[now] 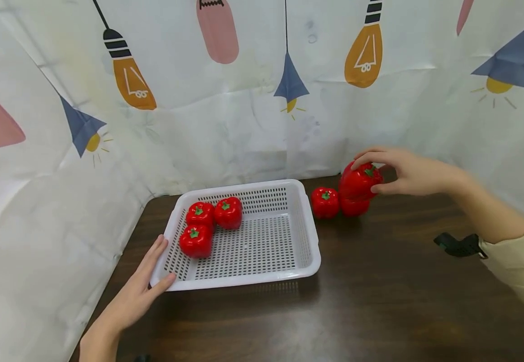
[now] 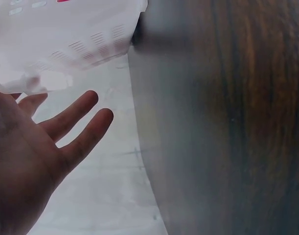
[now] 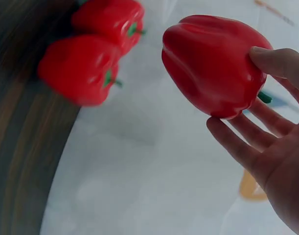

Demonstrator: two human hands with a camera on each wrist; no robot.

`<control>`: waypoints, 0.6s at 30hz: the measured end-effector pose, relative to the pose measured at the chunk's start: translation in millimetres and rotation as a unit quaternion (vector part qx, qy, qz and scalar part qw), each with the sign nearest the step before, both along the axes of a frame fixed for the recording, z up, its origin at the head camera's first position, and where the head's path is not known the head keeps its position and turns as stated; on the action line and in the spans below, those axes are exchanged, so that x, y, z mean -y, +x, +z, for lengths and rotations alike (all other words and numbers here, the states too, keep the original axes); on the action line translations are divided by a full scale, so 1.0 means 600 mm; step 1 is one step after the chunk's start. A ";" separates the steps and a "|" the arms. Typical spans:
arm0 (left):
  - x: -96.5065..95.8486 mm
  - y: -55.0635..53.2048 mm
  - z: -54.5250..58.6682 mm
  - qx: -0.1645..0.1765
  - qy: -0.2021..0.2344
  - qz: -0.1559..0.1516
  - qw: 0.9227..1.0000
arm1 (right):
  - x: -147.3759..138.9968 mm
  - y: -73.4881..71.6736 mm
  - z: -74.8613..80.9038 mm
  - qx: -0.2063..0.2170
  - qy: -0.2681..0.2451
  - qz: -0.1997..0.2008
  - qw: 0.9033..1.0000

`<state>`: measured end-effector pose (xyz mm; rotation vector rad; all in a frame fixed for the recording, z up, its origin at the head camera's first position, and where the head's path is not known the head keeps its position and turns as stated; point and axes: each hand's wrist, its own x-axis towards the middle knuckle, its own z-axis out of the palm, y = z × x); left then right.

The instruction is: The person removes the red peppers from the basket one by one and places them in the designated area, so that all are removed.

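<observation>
My right hand [image 1: 409, 173] holds a glossy red bell pepper [image 3: 213, 66] with a green stem, thumb on one side and fingers on the other. In the head view this pepper overlaps another red bell pepper [image 1: 354, 207] on the table, and the right wrist view shows it apart from the two there. My left hand [image 1: 137, 289] touches the left front corner of a white perforated plastic basket [image 1: 244, 283], thumb at the front rim and fingers along the left side. Its outer fingers [image 2: 93, 132] stretch out straight and spread in the left wrist view.
Three red bell peppers [image 1: 196, 241] sit together in the left part of the basket. Just right of the basket another bell pepper [image 1: 325, 202] stands on the dark wooden table [image 1: 379, 301]. A white cloth [image 1: 244, 130] with printed lamps hangs along the back and left.
</observation>
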<state>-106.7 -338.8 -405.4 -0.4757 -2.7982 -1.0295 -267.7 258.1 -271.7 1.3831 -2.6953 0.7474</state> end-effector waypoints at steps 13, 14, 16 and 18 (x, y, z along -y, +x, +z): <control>0.001 -0.003 -0.006 0.021 0.004 0.017 1.000 | -0.079 -0.030 -0.029 0.067 -0.033 -0.045 0.996; 0.001 -0.003 -0.006 0.020 0.004 0.016 1.000 | -0.083 -0.031 -0.032 0.064 -0.029 -0.050 0.996; 0.002 -0.003 -0.007 0.017 0.005 0.013 1.000 | -0.088 -0.033 -0.038 0.065 -0.022 -0.059 0.996; 0.002 -0.004 -0.007 0.010 0.007 0.008 1.000 | -0.093 -0.034 -0.044 0.069 -0.014 -0.069 0.995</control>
